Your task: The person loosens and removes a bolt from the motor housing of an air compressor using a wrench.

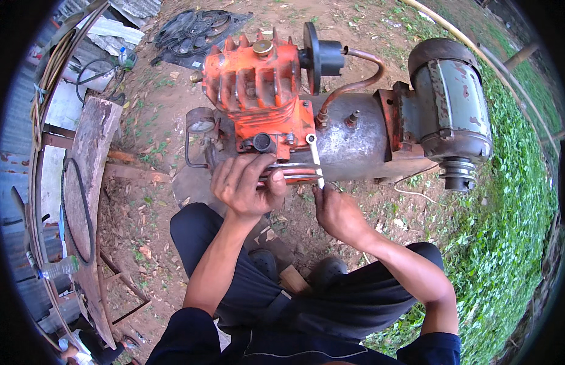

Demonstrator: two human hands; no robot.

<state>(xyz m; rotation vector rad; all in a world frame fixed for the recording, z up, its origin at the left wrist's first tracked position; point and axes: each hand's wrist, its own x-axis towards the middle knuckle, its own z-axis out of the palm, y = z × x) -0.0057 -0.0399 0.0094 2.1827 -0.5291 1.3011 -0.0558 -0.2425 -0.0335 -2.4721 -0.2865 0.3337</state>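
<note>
An orange finned compressor pump [252,79] is mounted on a dark metal tank [364,149] in front of me. My left hand [246,185] is closed on the rim of a grooved pulley [297,172] on the pump's near side, with the thumb at its edge. In my right hand [340,213] is the lower end of a silver spanner [316,161], which stands nearly upright. Its ring end is at the right corner of the pump's base; whether it sits on a bolt there, I cannot tell. The spanner passes close by the pulley's right edge.
A grey electric motor [449,100] stands at the tank's right end. A bent copper pipe [370,76] and a pressure gauge [201,120] rise from the tank. At left, a black belt [88,240] hangs over a wooden plank [97,140]. A plastic bottle [60,267] lies beside it.
</note>
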